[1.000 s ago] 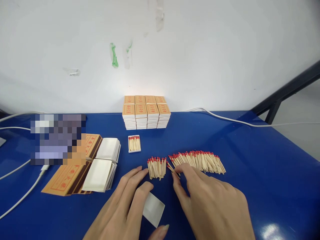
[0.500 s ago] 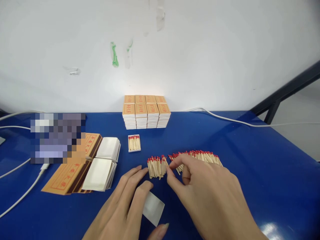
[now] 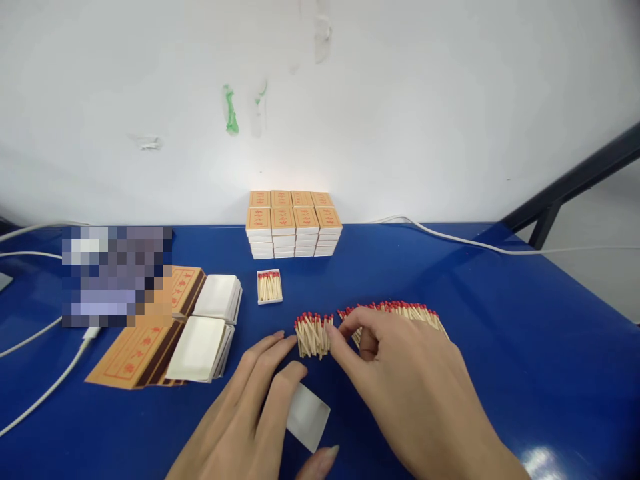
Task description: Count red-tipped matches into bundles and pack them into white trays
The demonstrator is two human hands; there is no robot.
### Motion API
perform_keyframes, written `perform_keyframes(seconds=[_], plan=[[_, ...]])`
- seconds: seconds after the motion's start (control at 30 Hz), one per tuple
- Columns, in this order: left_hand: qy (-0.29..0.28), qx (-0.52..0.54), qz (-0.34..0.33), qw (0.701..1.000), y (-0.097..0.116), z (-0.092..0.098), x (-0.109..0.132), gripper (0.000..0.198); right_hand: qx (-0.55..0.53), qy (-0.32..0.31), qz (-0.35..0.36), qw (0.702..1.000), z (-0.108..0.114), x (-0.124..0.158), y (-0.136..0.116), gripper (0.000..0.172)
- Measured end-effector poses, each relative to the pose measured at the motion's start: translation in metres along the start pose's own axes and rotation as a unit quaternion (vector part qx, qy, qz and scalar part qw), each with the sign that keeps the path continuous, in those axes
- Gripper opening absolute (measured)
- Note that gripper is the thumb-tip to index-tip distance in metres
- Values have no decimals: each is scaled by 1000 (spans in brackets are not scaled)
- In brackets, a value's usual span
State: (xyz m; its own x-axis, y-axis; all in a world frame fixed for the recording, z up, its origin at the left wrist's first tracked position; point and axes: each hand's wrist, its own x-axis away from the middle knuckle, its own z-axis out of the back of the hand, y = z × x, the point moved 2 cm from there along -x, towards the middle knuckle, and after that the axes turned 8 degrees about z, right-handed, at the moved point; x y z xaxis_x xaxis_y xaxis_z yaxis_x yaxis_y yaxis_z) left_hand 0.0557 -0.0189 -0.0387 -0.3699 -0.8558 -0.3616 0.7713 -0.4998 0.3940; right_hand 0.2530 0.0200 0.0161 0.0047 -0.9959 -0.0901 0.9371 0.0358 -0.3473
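Note:
My left hand [image 3: 250, 413] lies on the blue table [image 3: 500, 320], fingers resting on an empty white matchbox tray [image 3: 307, 417]. Its fingertips reach close to a small bundle of red-tipped matches [image 3: 313, 333]. My right hand [image 3: 415, 393] touches the right side of that bundle with thumb and forefinger, pinched as if on a match or two. It covers part of a larger spread of matches [image 3: 400, 313].
A stack of closed matchboxes [image 3: 293, 232] stands at the wall. A filled open tray [image 3: 269, 287] lies in front of it. Flat orange sleeves [image 3: 135, 350] and white tray blanks [image 3: 205, 333] sit left. White cables [image 3: 45, 393] run along the left and back.
My right hand slid left from the large spread of matches to the small bundle. The left hand stayed on the white tray.

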Motion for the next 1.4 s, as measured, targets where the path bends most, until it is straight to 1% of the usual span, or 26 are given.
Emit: perform_keyframes(seconds=[0.1,0.2,0.33,0.43,0.53,0.67,0.73,0.83,0.93,1.1,1.23,1.33,1.4], plan=[[3,0,4,1000,0,0,0,60,-4,0,-8,1000,3,2,7,21],[6,-3,3,1000,0,0,0,60,-3,-9,-16,1000,1,4,10,13],[12,-14,3,1000,1,1,-1,59,9,-21,-12,1000,-5,6,8,11],[15,-31,3,999,2,1,-2,64,18,-30,-8,999,-8,5,6,9],[-4,-53,-3,999,1,3,-3,69,27,-34,-14,999,-8,4,5,8],[-42,-74,-33,996,-2,6,-2,71,37,-40,-16,998,-8,1,5,5],[-54,-83,-48,994,-4,7,-2,73,32,-41,-14,999,-8,-1,5,6],[-58,-86,-58,993,-5,7,-3,78,21,-43,-20,999,-10,-3,4,7],[-60,-87,-58,993,-5,7,-4,78,20,-53,-30,998,-10,-3,4,5],[-58,-90,-54,993,-4,7,-3,77,51,-54,-27,997,-6,-1,6,7],[-56,-72,-35,995,-2,6,-2,76,101,-40,-28,994,-5,4,11,11],[-52,-31,-9,998,-1,3,-1,78,122,-1,-9,992,-6,8,14,11],[-43,-13,2,999,-2,-1,1,81,109,24,11,994,-7,10,13,7]])
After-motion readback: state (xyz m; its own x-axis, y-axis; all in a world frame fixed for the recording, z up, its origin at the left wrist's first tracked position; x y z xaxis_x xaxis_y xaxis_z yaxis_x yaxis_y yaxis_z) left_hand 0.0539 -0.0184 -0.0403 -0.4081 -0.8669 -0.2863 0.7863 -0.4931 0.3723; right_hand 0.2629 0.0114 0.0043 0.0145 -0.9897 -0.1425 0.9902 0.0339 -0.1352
